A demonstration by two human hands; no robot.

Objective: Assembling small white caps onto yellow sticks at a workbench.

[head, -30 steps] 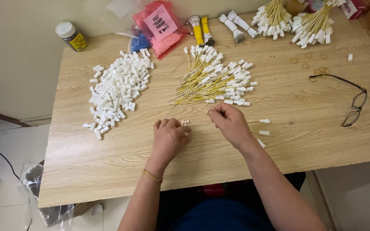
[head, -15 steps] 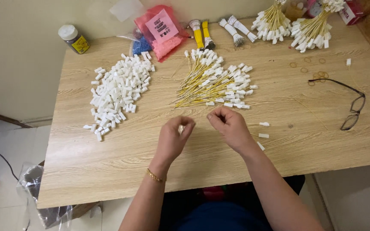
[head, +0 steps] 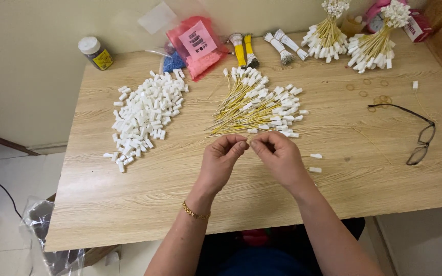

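Both hands (head: pixel 251 158) rose, pinching small white connector (head: pixel 248 144).

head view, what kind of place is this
Probably a home or small-workshop bench for hand assembly: a wooden table against a plain wall, a heap of white plastic caps, loose yellow wires, and finished bundles at the back.

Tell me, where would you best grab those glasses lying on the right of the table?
Probably at the bridge of the glasses, between the two lenses, coming straight down from above. They lie with arms unfolded on bare wooden table, so a pinch on the thin frame there avoids the lenses.
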